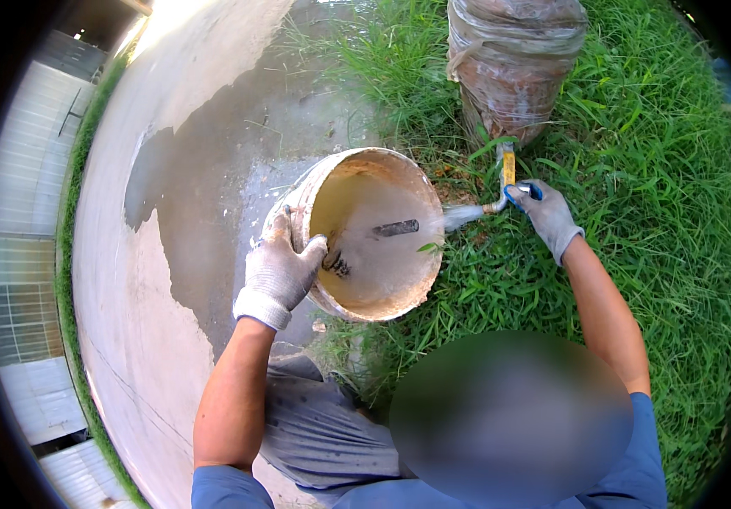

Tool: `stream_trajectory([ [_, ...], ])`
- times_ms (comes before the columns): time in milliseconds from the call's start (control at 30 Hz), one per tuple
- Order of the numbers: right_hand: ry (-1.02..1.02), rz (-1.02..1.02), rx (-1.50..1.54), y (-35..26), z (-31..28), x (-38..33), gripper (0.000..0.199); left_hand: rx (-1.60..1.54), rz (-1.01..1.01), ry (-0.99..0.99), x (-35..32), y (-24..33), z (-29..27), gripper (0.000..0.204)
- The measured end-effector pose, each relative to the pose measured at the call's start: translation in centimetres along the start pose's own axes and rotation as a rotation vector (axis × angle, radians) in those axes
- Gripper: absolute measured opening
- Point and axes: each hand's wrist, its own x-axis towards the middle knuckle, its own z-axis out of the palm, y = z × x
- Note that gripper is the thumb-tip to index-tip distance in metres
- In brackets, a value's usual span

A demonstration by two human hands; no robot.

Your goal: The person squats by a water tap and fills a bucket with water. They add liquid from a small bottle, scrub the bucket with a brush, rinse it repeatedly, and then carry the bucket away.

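My gloved left hand (pixel 281 270) grips the near-left rim of a round, crusted bucket (pixel 412 182), its thumb over the edge. The bucket leans toward the right and holds cloudy water (pixel 382 276). A short dark cylinder (pixel 396 228) lies in the water, and a dark bristly thing shows beside my left thumb. From a metal tap (pixel 494 206), water sprays into the bucket's right side. My gloved right hand (pixel 549 216) is closed on the tap's blue handle (pixel 522 195), just right of the spout. A yellow piece (pixel 509 167) sits higher on the tap.
Behind the tap stands a thick post-like object (pixel 514 59) wrapped in plastic. Tall grass (pixel 637 212) fills the right side. Wet concrete (pixel 213 170) spreads left of the bucket, with a strip of grass and pale corrugated panels (pixel 30 170) farther left.
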Motion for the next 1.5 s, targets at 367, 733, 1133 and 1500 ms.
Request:
stream_trajectory([
  [367,0.017,0.002,-0.041,0.4,0.0,0.3,0.054,0.001,-0.002,0.001,0.0,0.1,-0.4,0.076],
  [733,0.013,0.004,-0.083,0.8,-0.1,0.6,0.054,0.043,0.069,0.105,0.2,-1.6,0.7,0.070],
  [1133,0.013,0.021,-0.099,1.2,-0.1,0.8,0.056,0.058,0.018,0.067,0.1,-1.2,0.3,0.073],
  [1500,0.019,0.019,-0.051,1.4,0.1,0.7,0.052,0.040,0.003,0.068,0.1,-1.5,0.3,0.071],
])
